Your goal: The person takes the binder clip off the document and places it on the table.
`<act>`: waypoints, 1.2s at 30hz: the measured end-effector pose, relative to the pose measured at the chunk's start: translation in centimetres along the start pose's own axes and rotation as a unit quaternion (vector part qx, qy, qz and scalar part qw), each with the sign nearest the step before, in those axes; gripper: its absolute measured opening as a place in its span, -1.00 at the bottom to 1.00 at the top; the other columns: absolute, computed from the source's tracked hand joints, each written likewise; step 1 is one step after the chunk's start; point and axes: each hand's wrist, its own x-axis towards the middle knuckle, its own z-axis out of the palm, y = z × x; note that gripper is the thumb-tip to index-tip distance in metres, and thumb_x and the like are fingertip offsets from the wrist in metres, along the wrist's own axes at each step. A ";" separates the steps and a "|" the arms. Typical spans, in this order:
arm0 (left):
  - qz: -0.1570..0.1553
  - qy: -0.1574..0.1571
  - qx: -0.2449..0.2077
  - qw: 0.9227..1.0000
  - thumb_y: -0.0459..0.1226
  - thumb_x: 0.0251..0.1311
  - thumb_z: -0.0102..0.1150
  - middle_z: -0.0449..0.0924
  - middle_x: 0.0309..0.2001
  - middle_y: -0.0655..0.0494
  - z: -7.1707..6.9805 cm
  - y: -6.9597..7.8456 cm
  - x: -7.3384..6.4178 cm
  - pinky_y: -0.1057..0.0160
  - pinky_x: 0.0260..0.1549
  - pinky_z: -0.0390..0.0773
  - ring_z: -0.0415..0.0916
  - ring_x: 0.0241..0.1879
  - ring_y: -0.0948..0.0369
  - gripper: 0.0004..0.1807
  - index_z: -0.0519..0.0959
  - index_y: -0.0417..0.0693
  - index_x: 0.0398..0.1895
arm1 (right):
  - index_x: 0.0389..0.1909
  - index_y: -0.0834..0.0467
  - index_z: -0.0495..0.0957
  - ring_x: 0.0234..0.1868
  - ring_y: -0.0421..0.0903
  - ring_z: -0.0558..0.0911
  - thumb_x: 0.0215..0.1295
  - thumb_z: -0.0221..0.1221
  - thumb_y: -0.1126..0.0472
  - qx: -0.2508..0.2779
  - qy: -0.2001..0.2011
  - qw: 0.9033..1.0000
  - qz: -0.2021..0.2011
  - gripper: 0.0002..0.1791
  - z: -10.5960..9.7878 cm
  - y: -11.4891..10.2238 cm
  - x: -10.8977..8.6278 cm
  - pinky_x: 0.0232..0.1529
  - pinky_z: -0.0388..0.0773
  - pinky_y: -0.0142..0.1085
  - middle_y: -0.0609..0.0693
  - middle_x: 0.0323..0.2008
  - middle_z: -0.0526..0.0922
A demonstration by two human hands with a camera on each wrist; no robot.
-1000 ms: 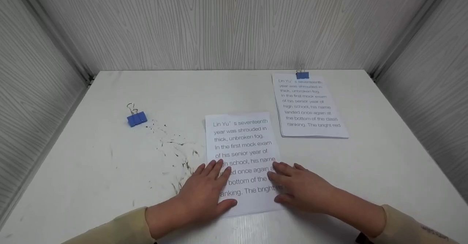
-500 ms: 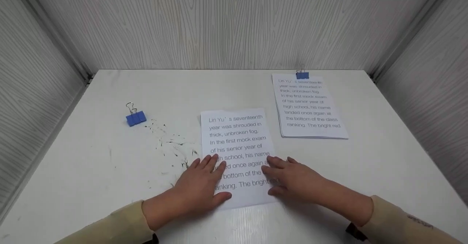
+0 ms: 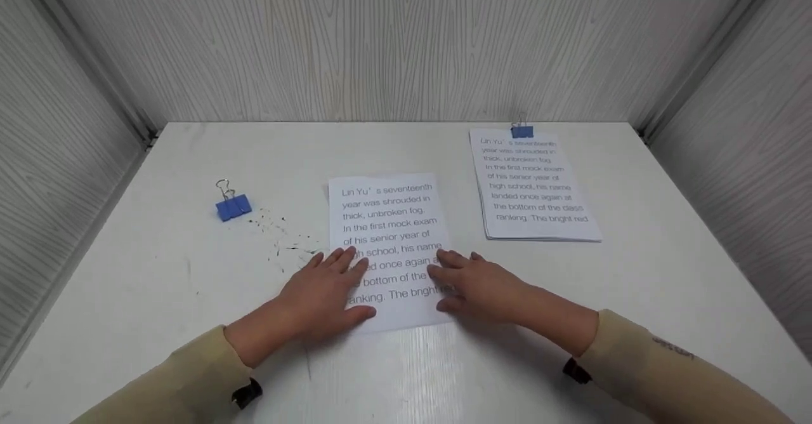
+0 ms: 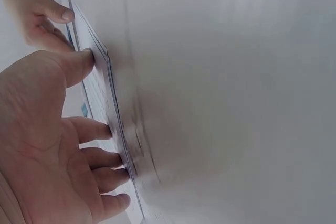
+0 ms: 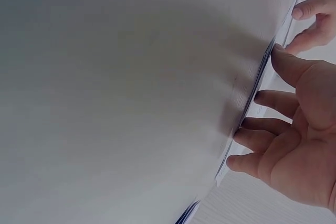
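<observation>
A stack of printed sheets lies on the white table in front of me, a sliver of another sheet peeking out at its upper left. My left hand rests with spread fingers on its lower left side. Opposite it, my right hand touches the lower right side, fingers extended. In the left wrist view, the left fingertips and thumb lie along the layered paper edge. The right wrist view has the right fingers and thumb against the sheets' other edge. Neither hand curls round the paper.
A blue binder clip lies on the left of the table, its wire handles up. At the back right is a second printed stack with a blue binder clip on its top edge. Wood-grain panels enclose three sides.
Both hands and the stack between them have slid left and away from me, covering part of the dark marks on the table. The loose clip and the clipped stack stay in place.
</observation>
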 end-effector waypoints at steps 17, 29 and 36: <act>-0.026 -0.023 -0.017 0.999 0.18 0.41 0.21 0.00 0.69 -0.16 -1.7 -5.2 1.8 -0.24 0.60 -0.16 -0.12 0.68 -0.14 -0.04 0.15 -0.09 0.70 | 0.62 0.05 0.33 0.64 0.05 0.18 0.50 0.31 -0.05 0.016 -0.008 1.000 0.013 -0.24 -0.8 -0.8 5.5 0.61 0.05 0.12 0.14 0.65 0.17; -0.017 -0.018 -0.026 0.999 0.23 0.44 0.15 -0.05 0.70 -0.17 -2.3 -8.2 2.7 -0.27 0.59 -0.21 -0.15 0.67 -0.17 -0.03 0.11 -0.09 0.71 | 0.64 0.01 0.29 0.66 0.03 0.12 0.53 0.26 -0.10 0.018 -0.010 1.000 0.014 -0.24 -1.3 -1.1 8.2 0.64 -0.02 0.07 0.11 0.67 0.12; -0.022 -0.025 -0.036 0.999 0.22 0.44 0.15 -0.10 0.71 -0.14 -2.7 -9.7 3.0 -0.27 0.59 -0.22 -0.21 0.68 -0.15 -0.02 0.08 -0.06 0.72 | 0.67 -0.02 0.24 0.68 -0.01 0.05 0.56 0.21 -0.12 0.018 -0.019 0.999 0.019 -0.24 -1.5 -1.4 9.5 0.65 -0.06 0.04 0.06 0.69 0.07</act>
